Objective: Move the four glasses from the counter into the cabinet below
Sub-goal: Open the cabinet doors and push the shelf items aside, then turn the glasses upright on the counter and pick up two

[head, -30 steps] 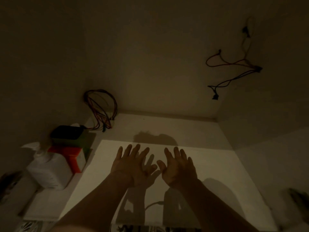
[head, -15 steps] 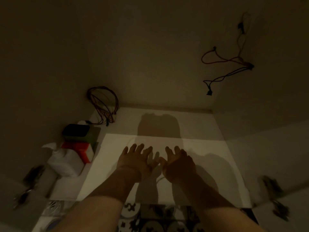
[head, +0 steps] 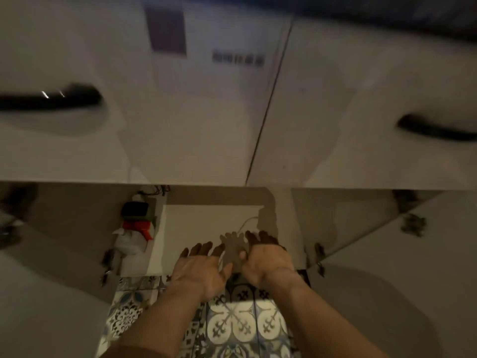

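Head view: both hands hang empty, fingers spread and relaxed, at the mouth of the open cabinet [head: 211, 218]; the left hand [head: 204, 267] and right hand [head: 265, 257] lie side by side, equally near. No glasses show; judging by the task they stand on the worktop above, out of frame. A drawer-front label [head: 238, 58] is blurred, unreadable.

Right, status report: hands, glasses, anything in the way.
Left hand and right hand open, holding nothing, at the open cabinet's white shelf. No glasses in view. Clutter on the shelf's left side; its middle is bare.
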`<act>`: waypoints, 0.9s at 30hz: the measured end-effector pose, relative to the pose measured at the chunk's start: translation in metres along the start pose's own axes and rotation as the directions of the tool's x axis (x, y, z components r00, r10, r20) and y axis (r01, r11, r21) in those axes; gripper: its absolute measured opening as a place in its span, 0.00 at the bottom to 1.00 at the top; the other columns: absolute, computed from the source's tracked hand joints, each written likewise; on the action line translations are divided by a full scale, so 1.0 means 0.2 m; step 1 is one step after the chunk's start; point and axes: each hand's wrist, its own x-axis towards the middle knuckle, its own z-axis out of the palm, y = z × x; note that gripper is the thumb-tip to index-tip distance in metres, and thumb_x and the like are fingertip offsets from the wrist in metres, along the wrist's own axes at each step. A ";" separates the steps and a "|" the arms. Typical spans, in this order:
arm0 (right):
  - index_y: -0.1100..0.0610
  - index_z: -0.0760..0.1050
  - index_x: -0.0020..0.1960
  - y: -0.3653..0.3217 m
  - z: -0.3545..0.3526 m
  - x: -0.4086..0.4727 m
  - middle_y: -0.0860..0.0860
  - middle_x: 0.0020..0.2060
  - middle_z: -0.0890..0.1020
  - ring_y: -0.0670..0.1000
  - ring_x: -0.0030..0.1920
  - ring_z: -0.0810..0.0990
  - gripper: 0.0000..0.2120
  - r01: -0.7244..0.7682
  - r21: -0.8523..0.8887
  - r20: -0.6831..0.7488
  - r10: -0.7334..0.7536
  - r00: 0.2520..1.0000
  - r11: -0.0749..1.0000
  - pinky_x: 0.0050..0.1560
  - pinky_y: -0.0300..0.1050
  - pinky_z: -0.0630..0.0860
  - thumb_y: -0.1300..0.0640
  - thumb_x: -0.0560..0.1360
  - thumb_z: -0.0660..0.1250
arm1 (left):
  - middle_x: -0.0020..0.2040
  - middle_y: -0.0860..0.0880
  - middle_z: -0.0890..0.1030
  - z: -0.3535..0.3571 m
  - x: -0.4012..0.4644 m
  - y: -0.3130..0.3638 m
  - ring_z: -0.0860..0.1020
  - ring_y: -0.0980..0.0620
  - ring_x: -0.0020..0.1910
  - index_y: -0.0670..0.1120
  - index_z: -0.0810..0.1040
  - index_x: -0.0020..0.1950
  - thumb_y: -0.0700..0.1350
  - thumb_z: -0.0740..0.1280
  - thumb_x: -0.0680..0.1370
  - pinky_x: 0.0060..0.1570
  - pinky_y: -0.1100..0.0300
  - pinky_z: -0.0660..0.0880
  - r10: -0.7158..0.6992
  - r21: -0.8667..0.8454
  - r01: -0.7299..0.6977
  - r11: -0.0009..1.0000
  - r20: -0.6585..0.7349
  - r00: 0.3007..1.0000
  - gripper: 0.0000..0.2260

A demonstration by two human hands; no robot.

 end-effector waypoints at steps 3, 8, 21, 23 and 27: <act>0.54 0.64 0.74 -0.04 -0.14 -0.26 0.58 0.71 0.70 0.61 0.70 0.68 0.26 0.019 0.010 -0.007 -0.018 1.000 1.000 0.69 0.57 0.67 0.41 0.82 0.51 | 0.81 0.49 0.54 -0.12 -0.26 0.07 0.54 0.48 0.78 0.57 0.51 0.81 0.63 0.47 0.81 0.76 0.48 0.50 0.017 0.016 -0.017 1.000 -0.026 1.000 0.28; 0.55 0.62 0.75 -0.02 -0.36 -0.80 0.59 0.72 0.66 0.62 0.72 0.64 0.26 0.088 0.040 -0.052 -0.086 0.995 0.995 0.70 0.56 0.66 0.42 0.82 0.52 | 0.82 0.50 0.52 -0.30 -0.78 0.23 0.52 0.47 0.79 0.56 0.50 0.81 0.61 0.48 0.82 0.76 0.48 0.49 0.026 0.011 -0.026 1.000 -0.044 0.999 0.28; 0.51 0.71 0.71 0.11 -1.18 -2.09 0.55 0.67 0.75 0.57 0.65 0.74 0.28 0.103 0.062 -0.116 -0.096 0.989 0.993 0.65 0.57 0.72 0.35 0.79 0.53 | 0.80 0.50 0.58 -1.04 -2.17 0.72 0.62 0.45 0.76 0.60 0.55 0.79 0.66 0.59 0.78 0.72 0.46 0.64 0.098 0.014 -0.097 0.995 -0.119 0.988 0.32; 0.49 0.72 0.70 0.10 -1.33 -2.20 0.53 0.64 0.77 0.55 0.62 0.77 0.27 0.095 0.065 -0.142 -0.085 0.986 0.993 0.62 0.56 0.74 0.35 0.78 0.56 | 0.79 0.51 0.60 -1.21 -2.30 0.73 0.64 0.46 0.75 0.61 0.55 0.79 0.66 0.61 0.77 0.70 0.45 0.66 0.096 0.002 -0.096 0.995 -0.152 0.984 0.32; 0.50 0.72 0.70 0.06 -1.66 -2.35 0.52 0.64 0.78 0.55 0.62 0.77 0.25 0.092 0.024 -0.259 -0.083 0.962 0.995 0.62 0.54 0.75 0.38 0.78 0.60 | 0.76 0.51 0.65 -1.58 -2.46 0.73 0.69 0.46 0.71 0.60 0.56 0.79 0.66 0.62 0.77 0.66 0.48 0.71 0.098 0.060 -0.082 0.995 -0.337 0.937 0.33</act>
